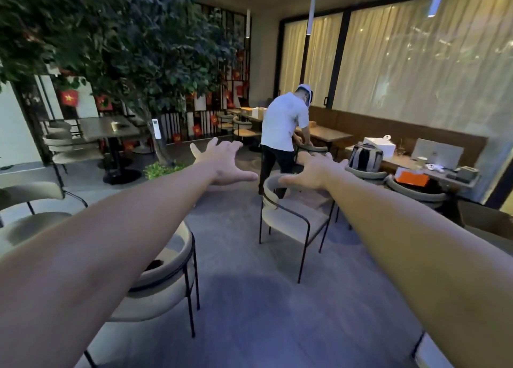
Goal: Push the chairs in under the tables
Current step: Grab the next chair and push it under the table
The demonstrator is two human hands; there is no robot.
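Both my arms stretch forward over the floor. My left hand [224,161] is spread open in the air, holding nothing. My right hand [313,170] is also open, fingers apart, above the curved back of a beige chair with black legs [294,215] that stands out in the aisle, away from any table. Whether it touches the backrest I cannot tell. A second beige chair [163,279] stands under my left forearm. Along the right, a table [438,173] has two chairs [416,194] close against it.
A person in a white shirt [283,126] bends over a chair at a table [327,134] beyond. A backpack [365,156], a laptop, a box and small items lie on the right table. A tree [155,62] and another table [108,130] with chairs stand at the left.
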